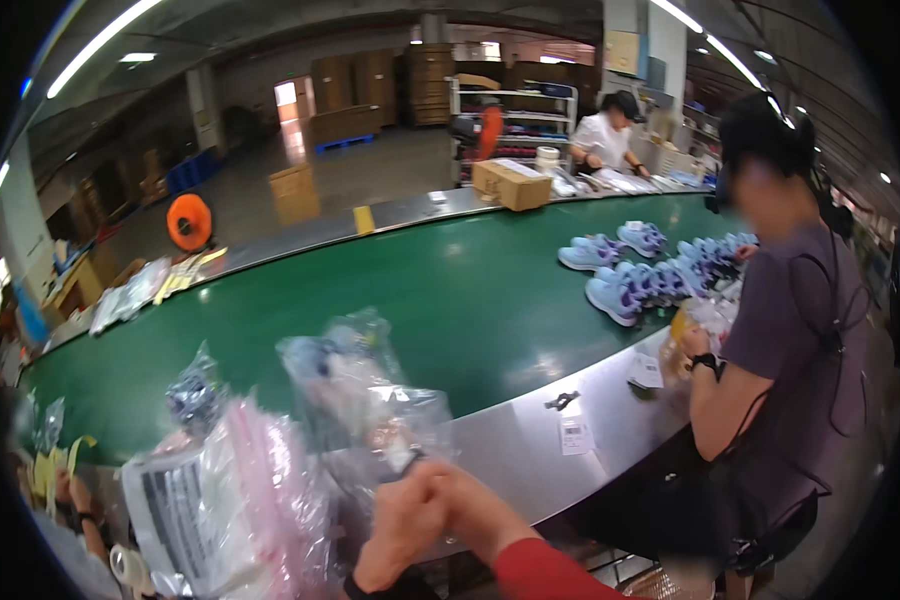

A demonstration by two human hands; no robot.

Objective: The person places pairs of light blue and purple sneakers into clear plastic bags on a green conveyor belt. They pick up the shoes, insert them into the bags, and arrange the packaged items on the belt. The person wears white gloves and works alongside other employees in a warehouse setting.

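My left hand point(395, 530) and my right hand point(462, 497) come together at the metal edge, fingers closed. Both are on the gathered end of a clear plastic bag point(418, 408). The bag leans out over the green belt, and a light blue shoe point(315, 358) shows through its far end. A red sleeve covers my right forearm; a dark band circles my left wrist. Left of my hands stands a pile of clear and pinkish plastic bags point(270, 480). Beyond it lies a bagged dark blue item point(195, 400), probably a shoe.
The green conveyor belt point(420, 270) carries a row of light blue shoes point(650, 285) at the right. A co-worker point(795, 280) stands close on my right. A tag point(575, 436) lies on the metal ledge point(520, 420). At lower left another person's hand point(75, 493) holds yellow strips.
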